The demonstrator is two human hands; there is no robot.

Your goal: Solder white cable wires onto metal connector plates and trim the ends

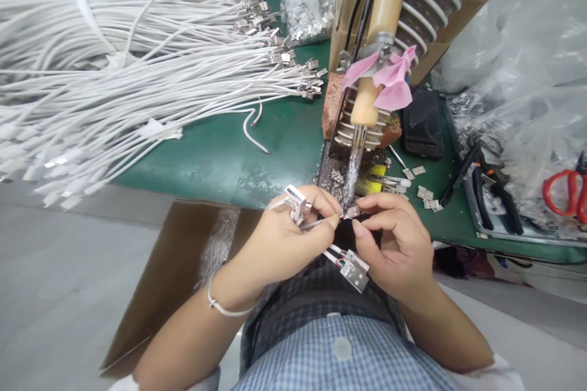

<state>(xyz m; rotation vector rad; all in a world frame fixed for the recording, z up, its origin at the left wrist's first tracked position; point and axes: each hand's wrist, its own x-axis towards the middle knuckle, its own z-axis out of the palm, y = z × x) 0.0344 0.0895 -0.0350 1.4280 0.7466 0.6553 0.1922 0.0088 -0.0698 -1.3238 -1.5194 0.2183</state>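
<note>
My left hand (293,229) is closed around several white USB cables. One silver USB plug (296,197) sticks up above its fingers, and more bare-metal USB plugs (355,272) with thin coloured wires dangle below the thumb. My right hand (397,238) pinches a small metal USB plug (353,212) between thumb and index finger, partly hidden by the fingertips. Both hands' fingertips meet just under the tip of a soldering iron (353,174), which points down from a stand. Exactly where the fine wires touch the plug is too small to make out.
Bundled white cables (151,73) cover the left of the green table (220,162). Bricks (334,107) and a coiled holder flank the iron, with pink cloth (395,80) tied on. A phone (422,124), loose plugs (426,193), pliers (499,195) and red-handled scissors (564,192) lie right.
</note>
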